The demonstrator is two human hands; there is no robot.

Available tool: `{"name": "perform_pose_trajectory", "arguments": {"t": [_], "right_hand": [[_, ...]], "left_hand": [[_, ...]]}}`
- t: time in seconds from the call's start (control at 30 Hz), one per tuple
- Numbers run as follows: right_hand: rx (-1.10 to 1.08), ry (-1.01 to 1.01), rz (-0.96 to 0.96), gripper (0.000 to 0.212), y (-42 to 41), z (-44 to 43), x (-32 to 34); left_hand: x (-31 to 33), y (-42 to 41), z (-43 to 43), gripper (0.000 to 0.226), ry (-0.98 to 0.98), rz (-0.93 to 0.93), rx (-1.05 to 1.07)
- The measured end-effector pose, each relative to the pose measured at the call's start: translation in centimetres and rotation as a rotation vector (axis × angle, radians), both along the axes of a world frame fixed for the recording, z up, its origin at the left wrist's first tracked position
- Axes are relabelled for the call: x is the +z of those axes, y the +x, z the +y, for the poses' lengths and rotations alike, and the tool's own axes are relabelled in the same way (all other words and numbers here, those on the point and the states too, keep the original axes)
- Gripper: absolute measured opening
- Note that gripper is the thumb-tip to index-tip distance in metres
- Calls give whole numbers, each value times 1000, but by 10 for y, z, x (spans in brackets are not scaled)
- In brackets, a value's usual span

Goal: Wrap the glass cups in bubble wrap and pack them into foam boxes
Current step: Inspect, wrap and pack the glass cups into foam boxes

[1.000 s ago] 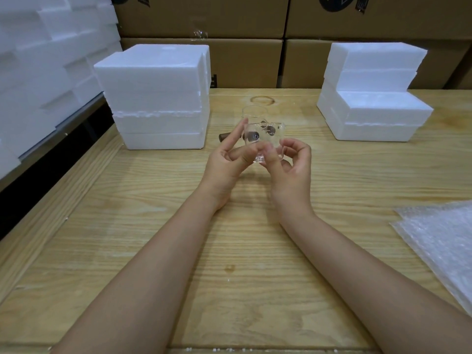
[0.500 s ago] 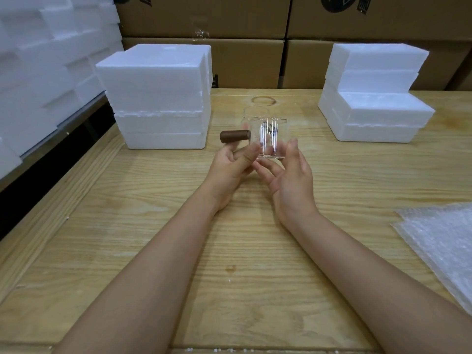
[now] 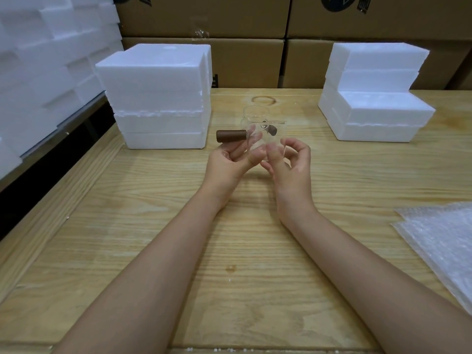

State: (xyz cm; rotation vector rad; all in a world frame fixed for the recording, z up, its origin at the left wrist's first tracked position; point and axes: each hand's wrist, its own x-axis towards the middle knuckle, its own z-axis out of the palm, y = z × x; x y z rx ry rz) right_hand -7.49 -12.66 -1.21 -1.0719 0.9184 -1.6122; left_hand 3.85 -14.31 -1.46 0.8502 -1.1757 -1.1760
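Above the middle of the wooden table (image 3: 153, 226) I hold up a clear glass cup (image 3: 268, 134) with a brown cylindrical handle (image 3: 231, 135) that sticks out to the left. My left hand (image 3: 229, 162) grips the cup's lower left side, thumb against the glass. My right hand (image 3: 288, 162) pinches its lower right side with curled fingers. A second clear glass (image 3: 251, 116) stands on the table just behind. Bubble wrap (image 3: 444, 241) lies at the right edge. White foam boxes are stacked at back left (image 3: 158, 98) and back right (image 3: 375, 93).
Cardboard cartons (image 3: 242, 60) form a wall behind the table. More foam pieces (image 3: 46, 60) are piled on the far left, beyond a dark gap beside the table's raised left rim.
The cup has been turned between both hands, so the brown handle now points left. My right hand opened flat under it, then curled back onto the glass.
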Motion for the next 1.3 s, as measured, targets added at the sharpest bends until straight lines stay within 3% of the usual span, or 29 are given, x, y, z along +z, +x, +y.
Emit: {"name": "perform_pose_trajectory", "arguments": {"t": [0.13, 0.3, 0.5, 0.63, 0.8, 0.93, 1.2, 1.3], "right_hand": [[3, -6, -100, 29, -1, -1, 1], [87, 68, -300, 22, -2, -3, 4], [164, 140, -310, 42, -1, -1, 6], [151, 160, -236, 47, -2, -1, 5], [30, 116, -157, 28, -3, 0, 5], [28, 33, -74, 48, -2, 2, 6], [113, 48, -207, 21, -3, -1, 4], [152, 100, -285, 26, -5, -2, 6]], "left_hand": [[0, 0, 1, 50, -22, -7, -5], [2, 2, 2, 96, -25, -39, -82], [2, 4, 3, 54, 8, -39, -164], [3, 3, 4, 60, 22, -32, -135], [4, 4, 4, 52, 16, -25, -87], [-1, 4, 0, 46, 9, -28, -47], [1, 3, 1, 78, -25, -2, -10], [3, 3, 2, 103, 2, 1, -22]]}}
